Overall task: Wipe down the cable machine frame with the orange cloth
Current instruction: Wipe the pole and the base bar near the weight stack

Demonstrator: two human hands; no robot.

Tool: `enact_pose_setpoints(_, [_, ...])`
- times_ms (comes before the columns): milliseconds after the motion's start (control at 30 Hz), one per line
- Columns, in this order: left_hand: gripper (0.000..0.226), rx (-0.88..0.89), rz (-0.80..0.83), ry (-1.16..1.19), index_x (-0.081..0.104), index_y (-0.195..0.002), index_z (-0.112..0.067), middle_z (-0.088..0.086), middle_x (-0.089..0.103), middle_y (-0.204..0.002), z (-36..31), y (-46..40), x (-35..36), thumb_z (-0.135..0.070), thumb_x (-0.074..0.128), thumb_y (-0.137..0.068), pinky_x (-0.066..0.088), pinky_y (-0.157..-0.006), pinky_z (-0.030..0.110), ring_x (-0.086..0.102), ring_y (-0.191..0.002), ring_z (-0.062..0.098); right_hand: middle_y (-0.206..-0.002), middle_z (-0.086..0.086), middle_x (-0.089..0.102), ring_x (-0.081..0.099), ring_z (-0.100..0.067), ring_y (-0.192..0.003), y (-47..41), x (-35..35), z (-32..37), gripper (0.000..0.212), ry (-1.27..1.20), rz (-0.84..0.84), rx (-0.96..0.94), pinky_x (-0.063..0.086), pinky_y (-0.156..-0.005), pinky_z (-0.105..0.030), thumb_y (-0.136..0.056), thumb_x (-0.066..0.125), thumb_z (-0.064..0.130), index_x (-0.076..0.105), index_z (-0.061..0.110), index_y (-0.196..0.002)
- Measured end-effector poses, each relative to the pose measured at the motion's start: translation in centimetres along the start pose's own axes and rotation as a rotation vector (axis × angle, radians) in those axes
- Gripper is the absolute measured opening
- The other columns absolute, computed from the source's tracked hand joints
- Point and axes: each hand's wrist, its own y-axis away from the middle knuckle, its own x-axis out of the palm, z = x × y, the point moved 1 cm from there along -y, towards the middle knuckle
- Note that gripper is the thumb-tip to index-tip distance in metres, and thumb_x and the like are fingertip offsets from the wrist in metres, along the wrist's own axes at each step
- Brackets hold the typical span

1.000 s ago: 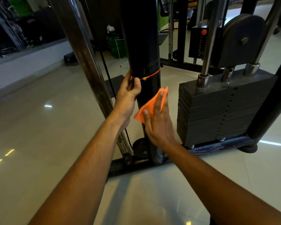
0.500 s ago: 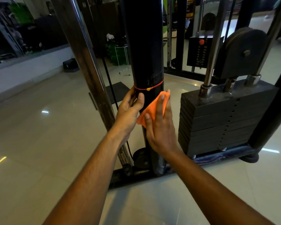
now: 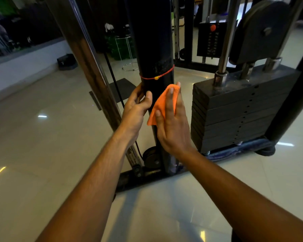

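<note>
Orange cloth (image 3: pixel 160 103) sits flat on the black upright post (image 3: pixel 152 41), just below the red string (image 3: pixel 157 75) tied round it. Right hand (image 3: pixel 171 123) presses it there, fingers straight and close together. Left hand (image 3: pixel 136 110) curls round the post's left side, steadying. Best bet: keep palm pressure even, long strokes along the post. Weight stack (image 3: pixel 234 110) stands close right of the post, angled steel bar (image 3: pixel 87 67) close left; open floor (image 3: pixel 42 145) nearer the camera.

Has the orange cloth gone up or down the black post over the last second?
Yes, up. The orange cloth under the right hand now sits closer to the red string tied round the black post.
</note>
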Motion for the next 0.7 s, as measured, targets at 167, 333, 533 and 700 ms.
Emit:
enact_pose_setpoints(167, [0.048,-0.041,-0.001,0.006,0.053,-0.154,-0.029,-0.013,0.064,-0.149,0.6,0.1,0.0,-0.036,0.063,-0.108,0.043,-0.12,0.035,0.056,-0.14,0.005,-0.18,-0.012,-0.019,0.015,-0.04,-0.166,5.3,1.8,-2.9,0.094,0.081,0.134,0.068,0.036,-0.122,-0.069,-0.115,0.05,0.044,-0.028,0.033,-0.166])
enact_pose_setpoints(333, [0.046,-0.058,-0.007,-0.002,0.054,-0.154,-0.024,-0.013,0.065,-0.147,1.5,0.4,0.1,-0.034,0.059,-0.11,0.04,-0.125,0.038,0.056,-0.141,0.004,-0.181,-0.012,-0.017,0.017,-0.043,-0.165,6.7,2.6,-3.3,0.094,0.034,0.156,0.15,0.036,-0.121,-0.071,-0.115,0.046,0.049,-0.03,0.028,-0.166])
enact_pose_setpoints(533, [0.046,-0.094,0.017,0.001,0.054,-0.154,-0.024,-0.011,0.065,-0.147,3.5,0.3,0.1,-0.038,0.056,-0.111,0.048,-0.117,0.035,0.059,-0.137,0.003,-0.181,-0.014,-0.015,0.012,-0.037,-0.167,3.0,2.6,-1.7,0.084,0.003,0.029,0.135,0.037,-0.123,-0.067,-0.114,0.035,0.057,-0.016,0.019,-0.169])
enact_pose_setpoints(700, [0.043,-0.198,0.032,-0.062,0.054,-0.154,-0.031,-0.019,0.065,-0.143,6.0,2.1,0.1,-0.034,0.056,-0.111,0.047,-0.109,0.025,0.058,-0.133,-0.004,-0.18,-0.015,-0.019,0.021,-0.045,-0.163,10.4,5.0,-5.3,0.095,0.035,0.176,0.225,0.038,-0.12,-0.07,-0.114,0.042,0.055,-0.038,0.036,-0.161])
